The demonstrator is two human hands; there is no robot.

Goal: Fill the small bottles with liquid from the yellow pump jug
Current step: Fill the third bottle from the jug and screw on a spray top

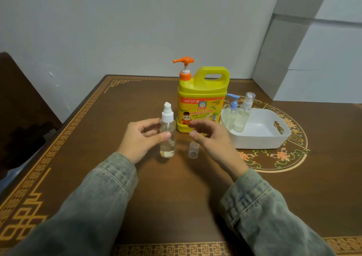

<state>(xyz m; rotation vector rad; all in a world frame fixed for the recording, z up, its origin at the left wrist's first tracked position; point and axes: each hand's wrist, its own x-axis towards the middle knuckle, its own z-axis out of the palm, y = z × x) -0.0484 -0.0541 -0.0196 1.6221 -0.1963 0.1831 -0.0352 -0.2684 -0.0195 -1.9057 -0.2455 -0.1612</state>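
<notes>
Glossy wooden table (176, 197); left hand (141, 140) grips clear cylindrical bottle (167, 136).

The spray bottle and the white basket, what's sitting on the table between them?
In the head view, the clear cap lies between the spray bottle and the white basket, with the right hand just above it.

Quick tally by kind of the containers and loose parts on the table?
Clear spray bottles with white heads: 2
Clear bottle with blue pump: 1
Yellow pump jug: 1
White plastic basket: 1
Loose clear cap: 1
Total: 6
</notes>
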